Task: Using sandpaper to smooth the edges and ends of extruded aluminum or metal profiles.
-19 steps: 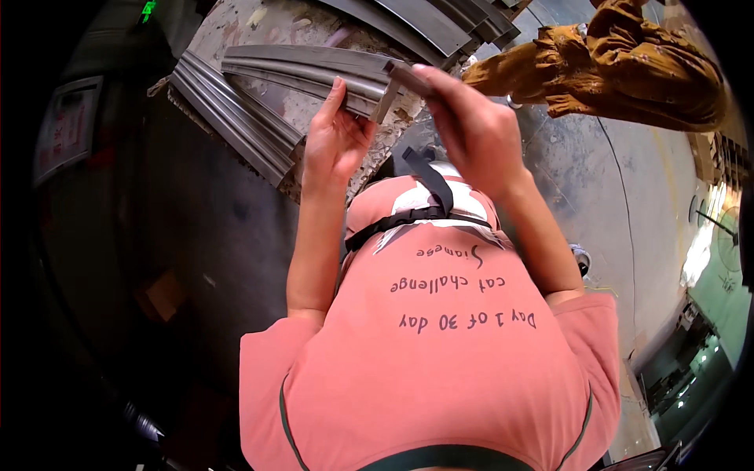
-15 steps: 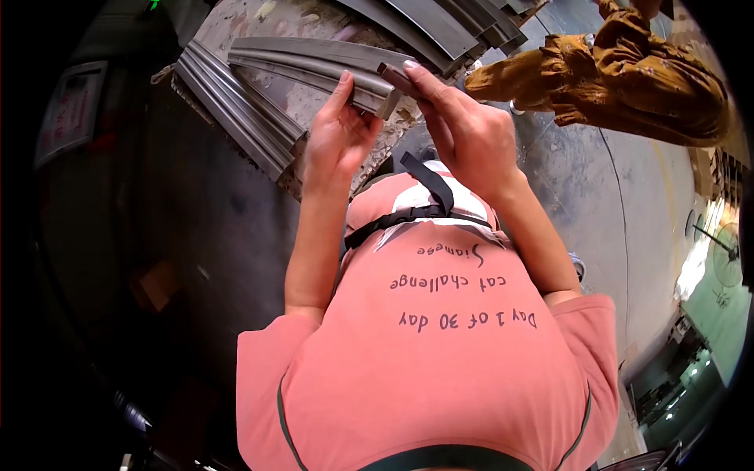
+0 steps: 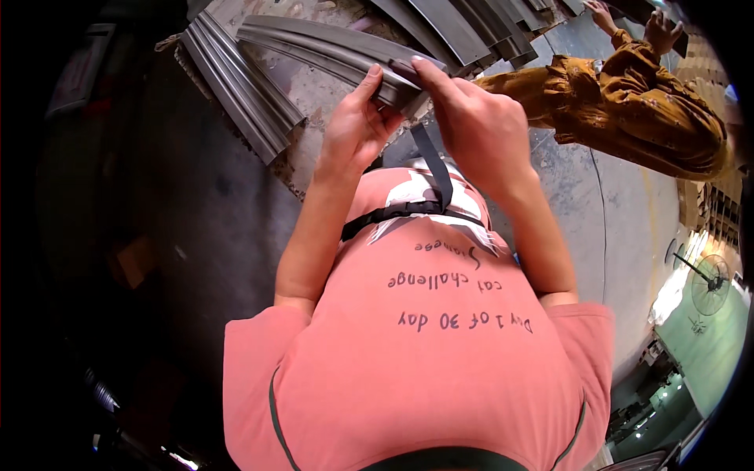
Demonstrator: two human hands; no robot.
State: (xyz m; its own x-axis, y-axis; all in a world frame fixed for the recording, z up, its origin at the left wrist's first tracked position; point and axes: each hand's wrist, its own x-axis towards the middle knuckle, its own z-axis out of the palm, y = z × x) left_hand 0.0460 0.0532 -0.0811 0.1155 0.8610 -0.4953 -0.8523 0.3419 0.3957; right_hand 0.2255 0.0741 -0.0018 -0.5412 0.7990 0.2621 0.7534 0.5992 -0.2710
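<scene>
My left hand [image 3: 353, 129] grips the near end of a long grey moulding strip [image 3: 314, 53], thumb on top and fingers curled beneath. The grooved strip reaches away to the far left over a worn, stained work table [image 3: 294, 82]. In my right hand [image 3: 487, 133] is a small dark brown block [image 3: 404, 72], pinched by the fingers and laid against the strip's near end. The right hand's fingers partly cover the block, and its underside is hidden.
Several grooved grey strips [image 3: 236, 86] lie along the table's left side, and more strips [image 3: 452, 31] are piled at the back. A co-worker in mustard-brown clothes [image 3: 628, 110] is at the far right, both hands raised. A standing fan [image 3: 711, 284] is farther right.
Both my hands, the strip's end and the block have shifted slightly right, and the block now lies more over the end. The co-worker's hands have come into view.
</scene>
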